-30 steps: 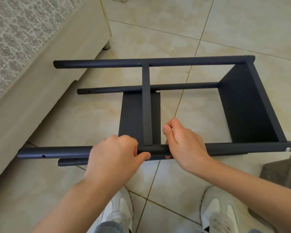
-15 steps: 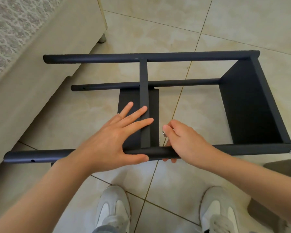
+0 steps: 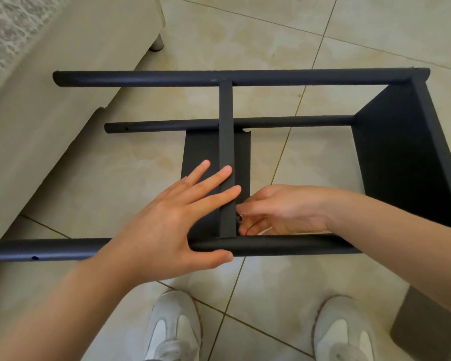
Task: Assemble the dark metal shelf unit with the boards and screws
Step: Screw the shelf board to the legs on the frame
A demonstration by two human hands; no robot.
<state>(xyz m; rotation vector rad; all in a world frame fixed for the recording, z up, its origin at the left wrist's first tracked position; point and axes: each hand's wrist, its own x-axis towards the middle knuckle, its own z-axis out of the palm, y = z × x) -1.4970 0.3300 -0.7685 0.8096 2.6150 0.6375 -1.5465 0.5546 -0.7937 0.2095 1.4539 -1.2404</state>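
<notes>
Lying on its side on the tiled floor [image 3: 323, 48], the dark shelf unit [image 3: 245, 77] has its long axis running left to right, just beside a beige sofa [image 3: 63, 87] at far left. Three round tubes show, one far [image 3: 141, 78], one between [image 3: 167, 125] and one near [image 3: 50, 250], and their open ends point left. Two screw holes can be counted at that end, one in the near tube and one in the middle tube. The left hand [image 3: 167, 225] lies flat across the near tube, its fingers [image 3: 219, 194] straight and spread over the edge of the middle board [image 3: 227, 142], the thumb against the tube's near side. That board stands crosswise between the far and near tubes. Just right of it the right hand [image 3: 284, 212] reaches inside the frame, fingers curled and pinching a small piece [image 3: 239, 217] too small to name, right against the board. A second board [image 3: 396, 157] closes the unit's right end. Two white shoes [image 3: 175, 327] [image 3: 346, 332] stand near, and a grey block [image 3: 427, 324] sits at near right
</notes>
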